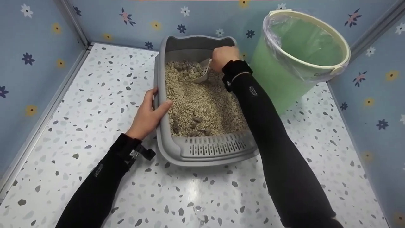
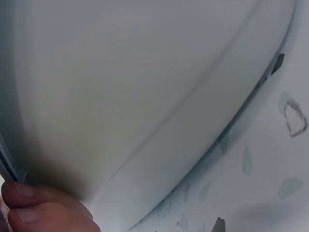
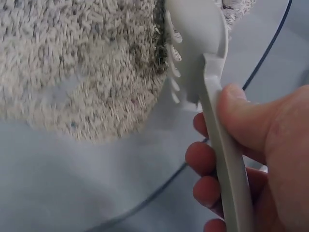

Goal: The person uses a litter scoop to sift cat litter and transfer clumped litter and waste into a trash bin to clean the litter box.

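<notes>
A grey litter box (image 1: 218, 160) full of pellet litter (image 1: 199, 98) stands on the floor. My left hand (image 1: 147, 115) grips its left side, the thumb over the rim and the fingers on the outer wall; its fingertips (image 2: 29, 215) show under the box's edge in the left wrist view. In my right hand (image 1: 224, 57) is a pale slotted litter scoop (image 3: 224, 154), held by the handle with the fingers wrapped round it. The scoop's head is at the far part of the box, among litter and darker clumps (image 1: 186, 66). More clumps (image 1: 197, 119) lie near the slotted front step.
To the right of the box stands a green bin (image 1: 275, 76) lined with a clear plastic bag (image 1: 273, 34). Blue flowered panels (image 1: 202, 19) enclose the speckled floor (image 1: 104, 95) at the back and both sides. My right forearm crosses over the box's right edge.
</notes>
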